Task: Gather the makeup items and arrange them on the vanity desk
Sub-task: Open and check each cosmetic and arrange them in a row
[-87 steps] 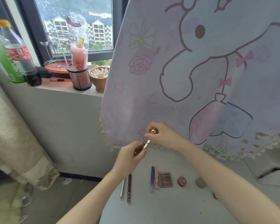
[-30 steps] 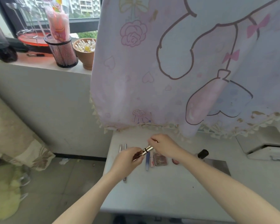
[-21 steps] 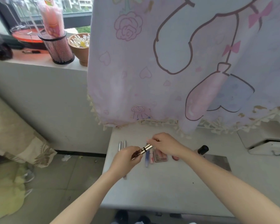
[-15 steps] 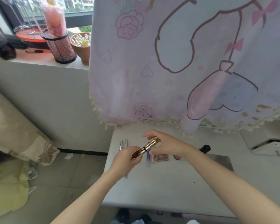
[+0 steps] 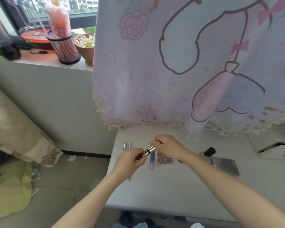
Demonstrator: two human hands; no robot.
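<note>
Left fingers [image 5: 137,162]: curled round the dark lower end of the lipstick tube [image 5: 149,149]; from my feed the left hand [image 5: 128,163] grips it firmly.
Right fingers [image 5: 155,142]: pinching the gold upper end of the same tube, with the right hand [image 5: 170,148] arched over it.
Lipstick tube: held slanted between both hands, above the far left part of the tabletop [image 5: 171,195] and clear of it.
Silver pens [image 5: 125,146]: two side by side near the left edge, their near ends hidden behind the left hand.
Blue tube [image 5: 152,160]: lying beneath the held tube, just right of the left hand.
Pink tube [image 5: 156,159]: right beside the blue one.
Palette [image 5: 166,160]: small and brownish-pink, just beside the pink tube, partly covered by the right wrist.
Black-capped bottle [image 5: 209,152]: further right; I cannot tell whether it stands or lies.
Grey flat case [image 5: 224,165]: just beside that bottle, on its near side.
Cloth [image 5: 171,63]: pink, cartoon-printed, hanging over the far edge.
Windowsill [image 5: 44,60]: I see a mesh cup [image 5: 64,48] and a clay pot [image 5: 85,51] of cotton swabs.
</note>
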